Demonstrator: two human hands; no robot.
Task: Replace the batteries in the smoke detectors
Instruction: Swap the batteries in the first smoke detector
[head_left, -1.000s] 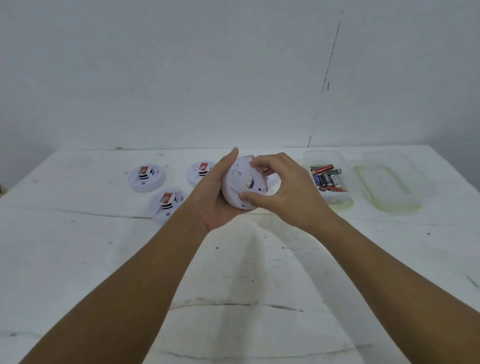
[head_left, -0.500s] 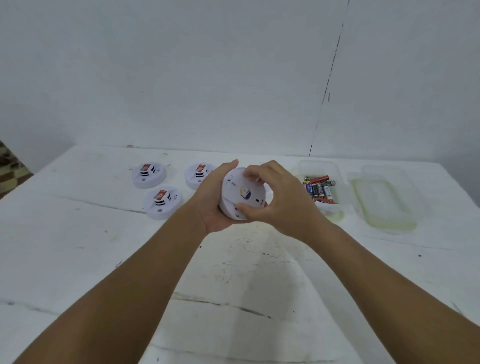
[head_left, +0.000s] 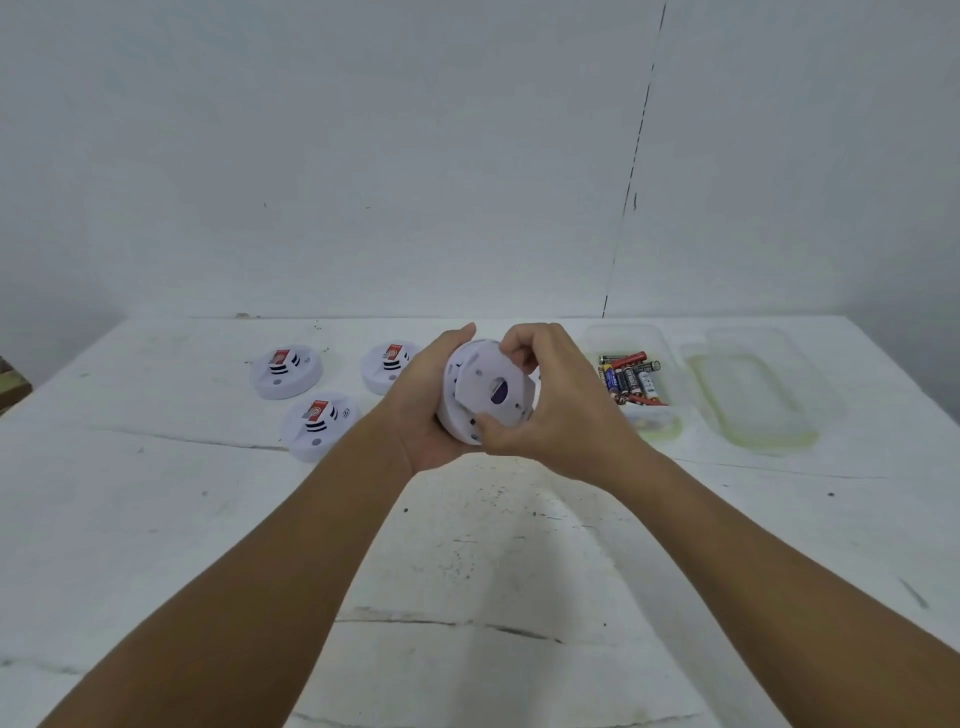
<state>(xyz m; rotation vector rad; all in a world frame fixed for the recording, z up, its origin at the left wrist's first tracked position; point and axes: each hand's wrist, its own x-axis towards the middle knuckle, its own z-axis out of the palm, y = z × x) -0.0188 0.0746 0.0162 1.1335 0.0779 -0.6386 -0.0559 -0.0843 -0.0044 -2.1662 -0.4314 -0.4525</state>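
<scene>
Smoke detector (head_left: 485, 397), white and round, is held above the white table (head_left: 156, 519) between both hands, tilted on edge so that its back plate faces the camera. A small dark opening shows near the middle of that plate. The left hand (head_left: 431, 405) cups the detector from the left and from beneath, palm against its rim and thumb lying over the top edge. The right hand (head_left: 561, 410) grips the back plate from the right: its fingers (head_left: 524, 345) curl over the upper edge and its thumb (head_left: 493, 428) presses on the lower edge, so the plate is pinched between them. Both hands are closed firmly round the one unit, and neither holds anything else.

To the left of the grip, three more detectors lie flat on the table, face up, each with a red label: the far-left detector (head_left: 285, 371), a nearer detector (head_left: 319, 423) in front of it, and a third detector (head_left: 389, 366) partly hidden behind the left hand. Just right of the grip stands a clear plastic tub (head_left: 670, 410) holding a loose heap of batteries (head_left: 631, 376). Beyond the tub, further right, lies its clear lid (head_left: 753, 395), flat on the table and apart from the tub.
</scene>
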